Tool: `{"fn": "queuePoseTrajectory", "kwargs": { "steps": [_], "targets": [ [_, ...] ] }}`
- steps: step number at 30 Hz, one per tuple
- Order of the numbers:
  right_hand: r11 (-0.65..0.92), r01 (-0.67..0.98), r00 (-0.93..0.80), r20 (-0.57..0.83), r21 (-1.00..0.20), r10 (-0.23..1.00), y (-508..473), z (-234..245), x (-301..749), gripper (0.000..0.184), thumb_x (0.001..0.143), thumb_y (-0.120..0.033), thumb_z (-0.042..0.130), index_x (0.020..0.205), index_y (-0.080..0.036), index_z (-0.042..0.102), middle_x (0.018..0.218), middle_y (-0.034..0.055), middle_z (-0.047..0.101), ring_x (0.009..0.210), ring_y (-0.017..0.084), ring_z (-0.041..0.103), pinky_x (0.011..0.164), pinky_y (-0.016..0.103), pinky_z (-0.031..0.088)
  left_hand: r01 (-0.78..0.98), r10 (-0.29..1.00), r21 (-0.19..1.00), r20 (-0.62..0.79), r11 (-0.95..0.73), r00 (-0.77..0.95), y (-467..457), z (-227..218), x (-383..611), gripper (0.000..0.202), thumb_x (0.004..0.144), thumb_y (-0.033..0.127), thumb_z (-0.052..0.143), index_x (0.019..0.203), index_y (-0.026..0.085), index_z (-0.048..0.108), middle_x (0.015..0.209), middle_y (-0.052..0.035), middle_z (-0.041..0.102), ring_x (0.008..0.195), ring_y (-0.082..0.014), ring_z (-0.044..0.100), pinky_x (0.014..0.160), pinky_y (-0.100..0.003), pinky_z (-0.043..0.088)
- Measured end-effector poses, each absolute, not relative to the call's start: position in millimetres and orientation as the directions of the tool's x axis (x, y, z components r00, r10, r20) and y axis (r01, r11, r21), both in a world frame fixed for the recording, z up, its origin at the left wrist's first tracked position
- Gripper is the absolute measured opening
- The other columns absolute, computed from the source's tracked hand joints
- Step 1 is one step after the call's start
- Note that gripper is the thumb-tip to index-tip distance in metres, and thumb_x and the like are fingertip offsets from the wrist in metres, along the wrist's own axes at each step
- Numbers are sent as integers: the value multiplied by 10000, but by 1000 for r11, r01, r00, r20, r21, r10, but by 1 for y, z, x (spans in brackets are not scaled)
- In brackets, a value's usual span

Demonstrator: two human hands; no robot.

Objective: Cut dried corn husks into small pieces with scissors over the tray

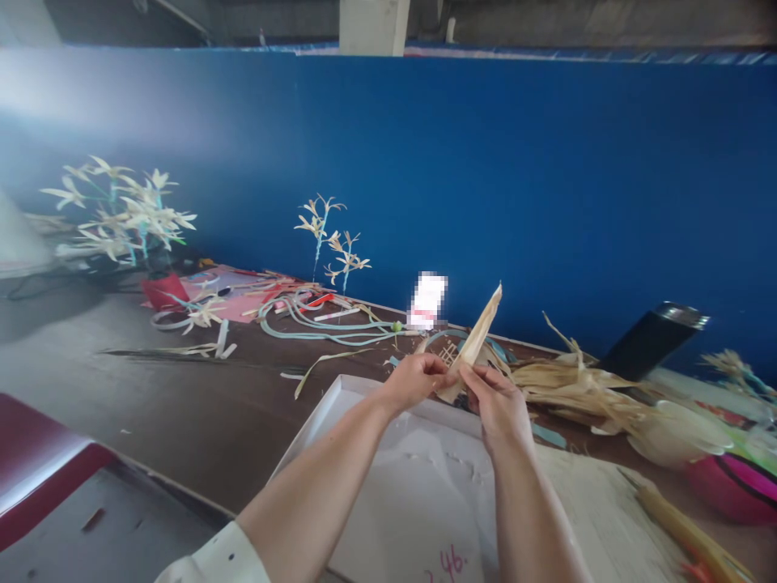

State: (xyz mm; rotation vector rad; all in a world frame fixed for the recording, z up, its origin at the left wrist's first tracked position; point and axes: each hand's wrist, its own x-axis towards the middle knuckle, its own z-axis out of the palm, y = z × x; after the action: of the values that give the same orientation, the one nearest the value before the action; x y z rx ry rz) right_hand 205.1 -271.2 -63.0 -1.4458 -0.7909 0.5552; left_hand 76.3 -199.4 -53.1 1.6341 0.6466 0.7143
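Note:
Between my two hands stands a dried corn husk, pale and folded lengthwise, its pointed tip up. My left hand pinches its lower left edge with closed fingers. On the right side of its base, my right hand grips it between thumb and fingers. Both hands are above the far rim of a shallow white box. Right of them lies a pile of dried husks. The lower end of the held husk is partly hidden by my fingers.
Husk flowers stand at the left, with smaller flower stems by the blue wall. Pale tubing loops behind the box. A dark flask leans at the right, near a pink bowl. A maroon stool stands lower left.

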Motion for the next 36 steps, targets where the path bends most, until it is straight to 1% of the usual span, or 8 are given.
{"fn": "queuePoseTrajectory", "kwargs": {
  "steps": [3, 10, 12, 16, 19, 24, 27, 36],
  "targets": [
    [76, 131, 690, 146, -989, 709, -270, -62, 203, 406, 630, -500, 683, 854, -162, 688, 499, -40, 460, 444, 100, 360, 429, 243, 265, 53, 746, 987, 79, -152, 661, -198, -54, 76, 280, 655, 406, 649, 705, 141, 573, 622, 10, 544, 565, -78, 467, 542, -206, 373],
    [-87, 570, 635, 371, -817, 678, -275, -52, 201, 325, 756, -478, 535, 801, -196, 691, 637, 18, 624, 599, 169, 543, 570, 268, 391, 95, 736, 975, 87, -202, 671, -197, -54, 73, 264, 650, 401, 651, 684, 146, 588, 585, 13, 546, 553, -87, 475, 544, -210, 370],
    [-93, 534, 650, 337, -841, 681, -277, -52, 208, 350, 768, -474, 512, 878, -197, 696, 670, 33, 653, 590, 182, 574, 547, 274, 406, 123, 776, 974, 73, -191, 626, -193, -56, 72, 261, 655, 402, 648, 697, 150, 594, 588, 13, 554, 546, -88, 476, 538, -209, 367],
    [-19, 366, 736, 277, -930, 618, -282, -53, 229, 453, 699, -438, 609, 1078, -192, 651, 954, 86, 687, 717, 207, 637, 548, 272, 459, 164, 900, 981, 20, -101, 435, -183, -58, 71, 240, 686, 392, 620, 720, 156, 591, 594, 9, 563, 528, -92, 485, 520, -209, 361],
    [-131, 405, 730, 233, -905, 643, -285, -56, 242, 459, 671, -414, 632, 1081, -210, 663, 921, 74, 698, 668, 206, 641, 588, 299, 468, 174, 935, 980, 28, -96, 355, -181, -57, 70, 220, 695, 375, 610, 710, 156, 593, 626, -1, 587, 558, -101, 512, 538, -212, 371],
    [-405, 682, 588, 129, -609, 798, -284, -64, 248, 255, 647, -371, 614, 855, -284, 732, 826, 47, 709, 805, 259, 637, 672, 339, 435, 195, 927, 966, 89, -170, 365, -185, -57, 69, 233, 698, 383, 601, 734, 154, 610, 620, 3, 590, 581, -106, 517, 562, -214, 369],
    [-553, 700, 621, 2, -451, 784, -281, -67, 249, 238, 604, -444, 636, 781, -317, 732, 790, 69, 705, 762, 293, 636, 603, 362, 415, 209, 922, 958, 107, -196, 372, -188, -57, 71, 229, 698, 377, 597, 726, 151, 614, 626, 3, 595, 593, -109, 520, 573, -213, 370],
    [-537, 764, 554, -62, -357, 830, -274, -65, 252, 149, 544, -328, 656, 678, -296, 711, 750, 75, 699, 719, 269, 640, 566, 331, 392, 249, 931, 951, 85, -182, 355, -188, -57, 73, 209, 691, 358, 603, 723, 152, 623, 649, -3, 609, 601, -111, 528, 572, -210, 366]
  ]
}}
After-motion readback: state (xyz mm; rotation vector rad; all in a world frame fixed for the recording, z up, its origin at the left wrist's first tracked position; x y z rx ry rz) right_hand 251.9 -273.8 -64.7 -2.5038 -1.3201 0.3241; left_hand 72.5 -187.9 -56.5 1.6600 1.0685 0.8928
